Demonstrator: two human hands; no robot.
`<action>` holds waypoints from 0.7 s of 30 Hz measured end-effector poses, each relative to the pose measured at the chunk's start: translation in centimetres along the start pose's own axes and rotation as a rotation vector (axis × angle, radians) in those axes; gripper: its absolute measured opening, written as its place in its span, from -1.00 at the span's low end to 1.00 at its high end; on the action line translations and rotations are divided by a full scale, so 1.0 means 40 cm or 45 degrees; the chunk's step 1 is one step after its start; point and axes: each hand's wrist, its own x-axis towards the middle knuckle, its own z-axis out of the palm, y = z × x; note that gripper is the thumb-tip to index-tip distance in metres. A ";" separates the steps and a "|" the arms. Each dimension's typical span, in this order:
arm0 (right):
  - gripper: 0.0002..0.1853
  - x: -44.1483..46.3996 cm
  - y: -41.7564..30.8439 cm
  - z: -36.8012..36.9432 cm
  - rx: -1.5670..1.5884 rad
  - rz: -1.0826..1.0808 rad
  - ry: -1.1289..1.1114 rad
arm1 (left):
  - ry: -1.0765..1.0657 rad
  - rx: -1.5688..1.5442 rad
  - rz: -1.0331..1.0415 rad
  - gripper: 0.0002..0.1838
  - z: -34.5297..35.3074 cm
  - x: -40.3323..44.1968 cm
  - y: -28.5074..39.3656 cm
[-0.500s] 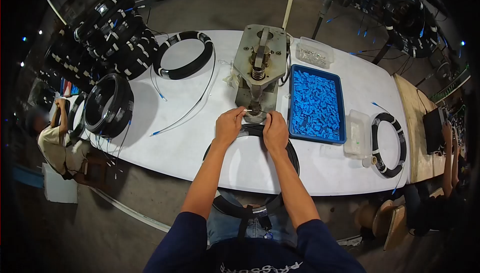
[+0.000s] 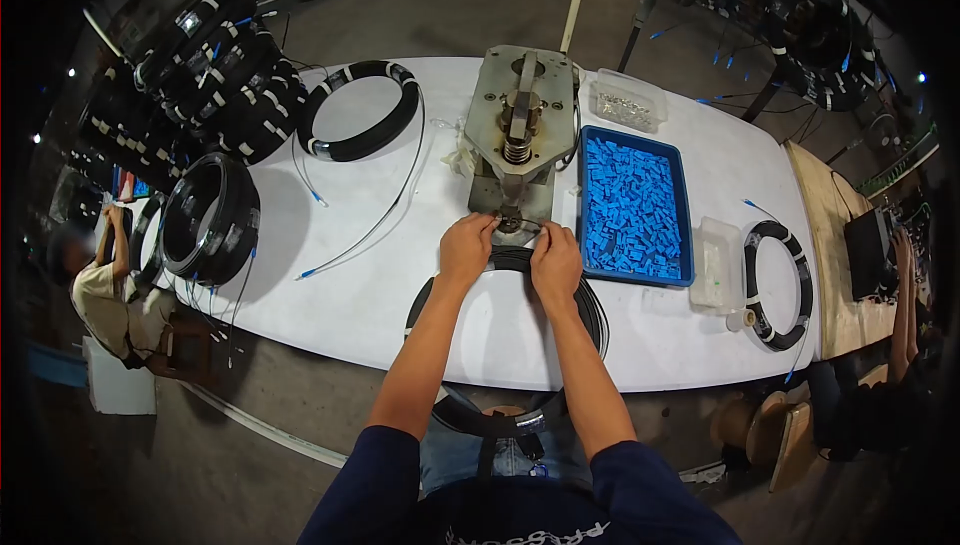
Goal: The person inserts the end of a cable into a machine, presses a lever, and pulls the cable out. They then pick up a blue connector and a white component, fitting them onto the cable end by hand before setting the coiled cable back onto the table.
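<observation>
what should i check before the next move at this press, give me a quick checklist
- Right hand gripping thin black cable: ok
- Left hand gripping it too: cannot tell
- Cable end seated in the grey metal press: cannot tell
- Fingertips well away from the press's lower end: not ok, close beside it
- Blue rectangular tray stocked with small blue plastic pieces: ok

Black coil (image 2: 512, 258), thick and round, overhanging the near edge of the white table (image 2: 350, 245); thin dark cable (image 2: 527, 222) raised at the upright metal press (image 2: 519, 110)
</observation>
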 end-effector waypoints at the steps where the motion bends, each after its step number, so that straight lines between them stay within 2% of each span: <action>1: -0.83 0.001 0.001 -0.001 0.000 0.025 -0.041 | 0.029 0.006 0.013 -0.79 0.004 0.000 -0.003; 5: -0.83 -0.005 -0.002 -0.006 -0.020 0.041 -0.102 | 0.109 0.061 0.094 -0.80 0.009 -0.005 -0.013; 13: -0.82 -0.009 0.006 0.002 -0.044 0.096 -0.186 | 0.073 0.064 0.084 -0.80 0.013 -0.011 -0.007; 21: -0.77 -0.004 -0.008 -0.007 -0.106 0.036 -0.255 | 0.102 0.025 0.126 -0.77 0.012 -0.010 -0.008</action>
